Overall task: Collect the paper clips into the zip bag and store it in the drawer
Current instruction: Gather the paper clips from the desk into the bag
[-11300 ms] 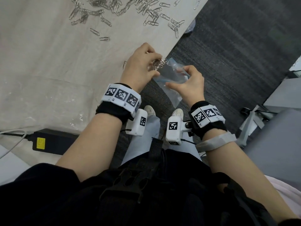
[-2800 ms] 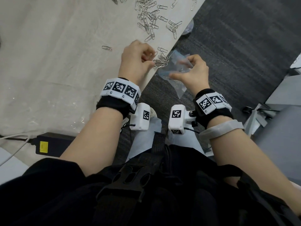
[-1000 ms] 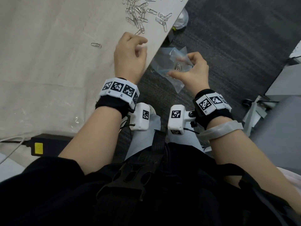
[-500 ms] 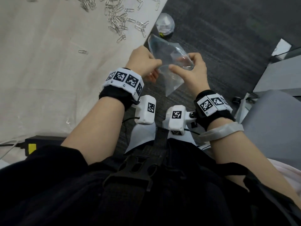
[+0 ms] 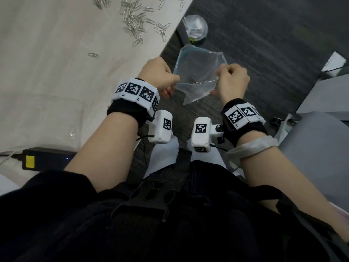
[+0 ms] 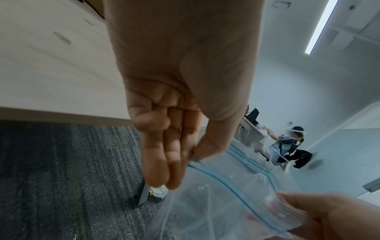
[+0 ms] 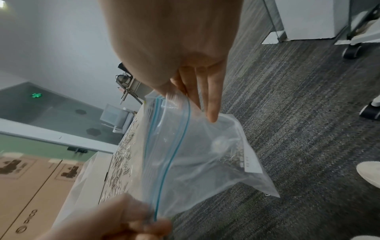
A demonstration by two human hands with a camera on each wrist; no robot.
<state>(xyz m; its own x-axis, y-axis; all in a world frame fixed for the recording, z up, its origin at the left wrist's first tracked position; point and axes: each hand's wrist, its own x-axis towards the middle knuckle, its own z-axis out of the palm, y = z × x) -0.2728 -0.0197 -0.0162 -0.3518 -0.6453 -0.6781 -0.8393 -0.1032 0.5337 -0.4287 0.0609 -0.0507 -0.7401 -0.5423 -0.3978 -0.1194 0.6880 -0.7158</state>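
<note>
Head view: zip bag (image 5: 198,76) hangs between left hand (image 5: 157,75) and right hand (image 5: 233,80), both pinching its rim.

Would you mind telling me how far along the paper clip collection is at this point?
Done: a small cluster of clips lies inside the zip bag. In hand: the left hand and right hand each pinch an end of the bag's top edge. Left: many paper clips are on the table; bagging them, sealing and storing in the drawer, which is not in view.
</note>
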